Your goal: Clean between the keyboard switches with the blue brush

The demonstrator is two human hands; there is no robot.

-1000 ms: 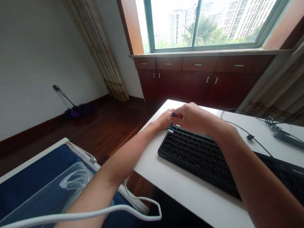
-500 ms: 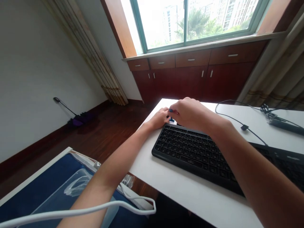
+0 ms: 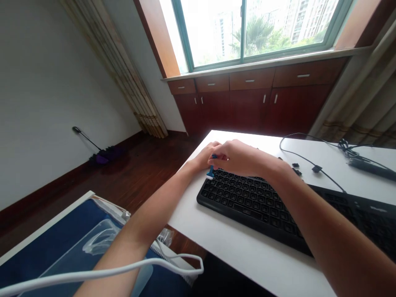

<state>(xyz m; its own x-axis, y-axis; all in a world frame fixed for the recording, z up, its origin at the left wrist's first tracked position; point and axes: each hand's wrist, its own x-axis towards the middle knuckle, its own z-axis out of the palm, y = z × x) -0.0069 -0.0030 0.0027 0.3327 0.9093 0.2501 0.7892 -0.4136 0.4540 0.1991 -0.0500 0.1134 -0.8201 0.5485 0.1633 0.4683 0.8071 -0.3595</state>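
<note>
My right hand (image 3: 233, 156) is closed around a small blue brush (image 3: 210, 172) with white bristles. The bristles point down at the left end of a black keyboard (image 3: 247, 211), touching it or just above. Dark square sockets show where keycaps would sit. My left hand (image 3: 206, 156) rests at the keyboard's far left corner, and its fingers are mostly hidden behind my right hand.
A few small black pieces (image 3: 297, 169) lie on the white table (image 3: 198, 225) behind the keyboard. A black cable (image 3: 298, 154) loops across the table. Lower left, a white cord (image 3: 123, 270) crosses in front of a blue surface (image 3: 62, 243).
The brush has come from behind the keyboard toward me, down onto its left end. My right hand has shifted slightly left and nearer; small black pieces now show beyond the forearm.
</note>
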